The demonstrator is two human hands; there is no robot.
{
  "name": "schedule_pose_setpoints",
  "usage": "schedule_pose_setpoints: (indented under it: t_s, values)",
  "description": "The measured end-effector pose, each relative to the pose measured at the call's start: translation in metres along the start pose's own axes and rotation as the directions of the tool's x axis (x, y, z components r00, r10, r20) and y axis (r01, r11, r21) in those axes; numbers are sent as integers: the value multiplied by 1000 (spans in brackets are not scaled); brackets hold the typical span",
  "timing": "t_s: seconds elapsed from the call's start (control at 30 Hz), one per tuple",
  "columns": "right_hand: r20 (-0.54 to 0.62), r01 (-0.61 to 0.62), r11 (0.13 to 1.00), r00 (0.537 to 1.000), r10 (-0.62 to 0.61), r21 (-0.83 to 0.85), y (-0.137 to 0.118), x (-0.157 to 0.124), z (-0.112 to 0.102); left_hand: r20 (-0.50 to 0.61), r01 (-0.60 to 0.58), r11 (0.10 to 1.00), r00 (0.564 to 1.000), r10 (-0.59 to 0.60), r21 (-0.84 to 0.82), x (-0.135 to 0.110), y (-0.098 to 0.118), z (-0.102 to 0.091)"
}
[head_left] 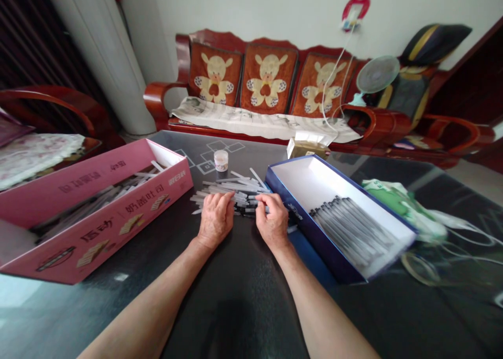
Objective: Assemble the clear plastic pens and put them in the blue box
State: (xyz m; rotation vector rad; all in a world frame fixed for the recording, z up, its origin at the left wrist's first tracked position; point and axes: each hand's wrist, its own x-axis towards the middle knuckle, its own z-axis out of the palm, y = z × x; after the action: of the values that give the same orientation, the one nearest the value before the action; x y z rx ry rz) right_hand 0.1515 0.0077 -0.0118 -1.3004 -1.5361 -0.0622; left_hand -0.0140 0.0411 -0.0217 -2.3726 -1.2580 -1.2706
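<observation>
A dark, glossy table (pixel 231 306) is filling the lower frame, pale reflections showing at lower left and faint outlined diamonds running across its top near the upper centre. Behind it, a red wooden sofa (pixel 214 36) is standing against a pale wall (pixel 251 8), bearing three brown cushions (pixel 269 76) with animal figures and a light cloth (pixel 251 119) along its seat. A dark curtain (pixel 27 39) is hanging at upper left beside a pale pillar (pixel 106 55), and a small fan (pixel 378 73) is standing at upper right. On the table, a pink box (pixel 118 233) is taking up the left side, holding loose slim tubes, while a blue box (pixel 334 259) is lying at right, holding dark-tipped tubes in a neater row. A small cup (pixel 221 161) is standing just beyond the centre, a tissue box (pixel 306 149) is sitting behind the blue box, and a green-and-white packet (pixel 401 207) is lying at its right. A pile of tubes (pixel 241 185) is spreading at mid-frame, between the boxes. The left hand (pixel 216 217) and right hand (pixel 272 217) are partly covering its near edge, fingers curling inward; whether either is pinching a tube, I cannot tell.
</observation>
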Motion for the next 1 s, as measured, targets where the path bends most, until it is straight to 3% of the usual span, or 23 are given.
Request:
schedule_pose_setpoints:
  t_s: [0.23, 0.53, 0.73, 0.9, 1.0]
  values:
    - [307, 82, 966, 952, -4, -245, -11, -6, 0, 7, 4, 1000, 1000, -5, 20, -1, -1, 1]
    - [367, 145, 938, 930, -21, -315, -9, -8, 1, 6, 10, 1000, 1000, -10, 4, -1, -1, 1]
    - [351, 151, 945, 936, -41, -291, -8, -8, 5, 44, -8, 1000, 999, 7, 22, -2, -1, 1]
    - [152, 40, 999, 988, -40, 2, -10, -5, 8, 53, 8, 1000, 999, -7, -11, -1, -1, -1]
    - [104, -9, 995, 995, -2, 98, -10, -5, 10, 66, -4, 999, 998, 6, -37, -1, 0, -2]
